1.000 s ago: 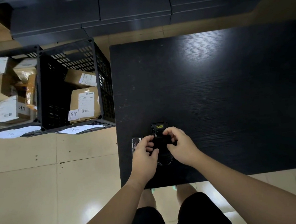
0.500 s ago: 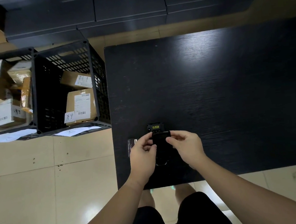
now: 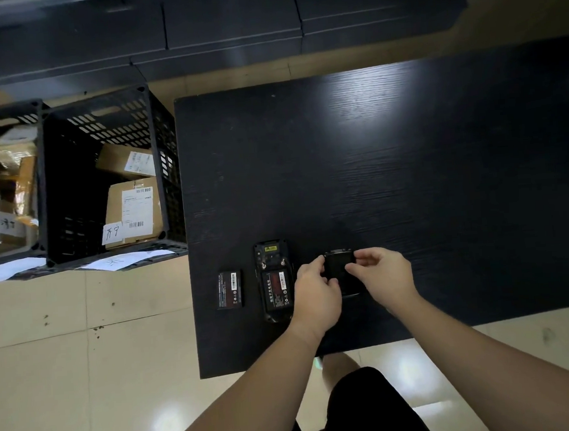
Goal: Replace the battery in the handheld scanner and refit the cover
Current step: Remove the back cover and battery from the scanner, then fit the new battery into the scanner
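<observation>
Head view: cover (image 3: 339, 273) between hands.

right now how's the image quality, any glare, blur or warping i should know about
Head view: a soft ceiling-light glare washes the far part of the table, with brighter reflections on the floor tiles; wide-angle warping bends the crate; battery labels in the scanner are too soft to read; the cover blends into the dark tabletop.

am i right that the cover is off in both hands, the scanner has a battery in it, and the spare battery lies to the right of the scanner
One detail is wrong: the spare battery lies left of the scanner, as the head view shows. The cover is off, held by the left hand and right hand.
</observation>
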`<state>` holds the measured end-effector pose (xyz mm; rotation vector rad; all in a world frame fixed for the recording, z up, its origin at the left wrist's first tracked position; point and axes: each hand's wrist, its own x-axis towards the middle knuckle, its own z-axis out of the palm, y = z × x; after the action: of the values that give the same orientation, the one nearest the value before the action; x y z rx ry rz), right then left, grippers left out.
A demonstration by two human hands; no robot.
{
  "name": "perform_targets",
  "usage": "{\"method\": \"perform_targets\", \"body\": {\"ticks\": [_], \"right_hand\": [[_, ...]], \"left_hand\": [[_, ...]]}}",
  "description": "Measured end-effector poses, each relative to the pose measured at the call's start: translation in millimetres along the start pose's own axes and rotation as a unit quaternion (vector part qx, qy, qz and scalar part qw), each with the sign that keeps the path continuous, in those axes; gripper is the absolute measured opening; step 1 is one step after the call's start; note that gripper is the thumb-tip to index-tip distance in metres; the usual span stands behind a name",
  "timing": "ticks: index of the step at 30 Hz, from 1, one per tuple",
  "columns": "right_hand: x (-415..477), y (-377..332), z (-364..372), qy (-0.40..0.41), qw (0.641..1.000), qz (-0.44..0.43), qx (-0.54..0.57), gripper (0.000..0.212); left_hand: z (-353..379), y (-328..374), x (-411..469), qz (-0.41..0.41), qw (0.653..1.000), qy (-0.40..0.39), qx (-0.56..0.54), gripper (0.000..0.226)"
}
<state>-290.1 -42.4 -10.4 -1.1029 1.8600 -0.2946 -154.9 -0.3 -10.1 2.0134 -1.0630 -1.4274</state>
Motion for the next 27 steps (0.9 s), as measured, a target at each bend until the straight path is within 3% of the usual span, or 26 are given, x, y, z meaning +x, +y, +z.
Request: {"method": "perform_targets", "body": {"ticks": [16,20,23,27], "right_hand": [[-3,7,13,0.035,0.996,-0.017,-0.079,0.039],[-20,8,19,0.084,0.985,-0.131,-0.078,0.036],[-38,8,37,0.019,0.971,-0.224,-0.076,0.039],[-49,5,61,-0.067,0.963,-0.248,-0.088,0.055]], "left_hand": [[6,-7,-3,0.009,0.994,-0.076,0.079,0.065],[-26,-14,-17,0.063,0.995,-0.026,0.076,0.056],[-63,-31,-32,0.098,0.991,0.057,0.071,0.048],[-97,-67,-39,0.109,0.981,0.102,0.126,0.053]]}}
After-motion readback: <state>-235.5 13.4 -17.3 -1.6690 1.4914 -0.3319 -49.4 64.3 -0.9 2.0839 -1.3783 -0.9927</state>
